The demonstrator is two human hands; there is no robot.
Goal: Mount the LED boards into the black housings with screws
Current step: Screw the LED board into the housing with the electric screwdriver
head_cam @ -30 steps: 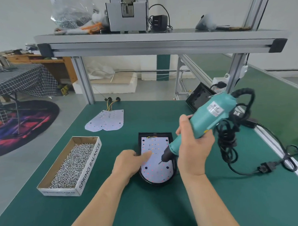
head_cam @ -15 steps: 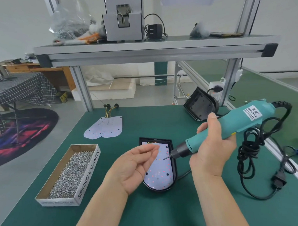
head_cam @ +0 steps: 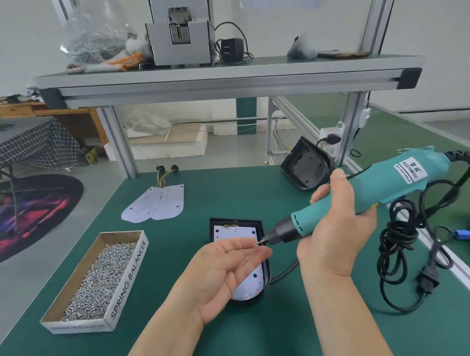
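A black housing (head_cam: 212, 228) lies on the green mat with a white LED board (head_cam: 240, 231) seated in it. My left hand (head_cam: 221, 270) hovers palm up over the board, fingers loosely bent, hiding its middle. My right hand (head_cam: 335, 227) grips a teal electric screwdriver (head_cam: 390, 179), held nearly level. Its bit tip (head_cam: 255, 244) touches my left fingertips; a small screw seems to sit there, too small to tell. A cardboard box of screws (head_cam: 127, 276) stands to the left.
Two loose LED boards (head_cam: 154, 203) with yellow wires lie at the back left. An empty black housing (head_cam: 306, 166) leans against the frame post at the back right. The screwdriver's coiled cable (head_cam: 403, 240) and plug (head_cam: 428, 279) lie to the right.
My left hand lifted off the board and turned palm up. The screwdriver came up off the board, swung nearly level, and its tip now meets my left fingers.
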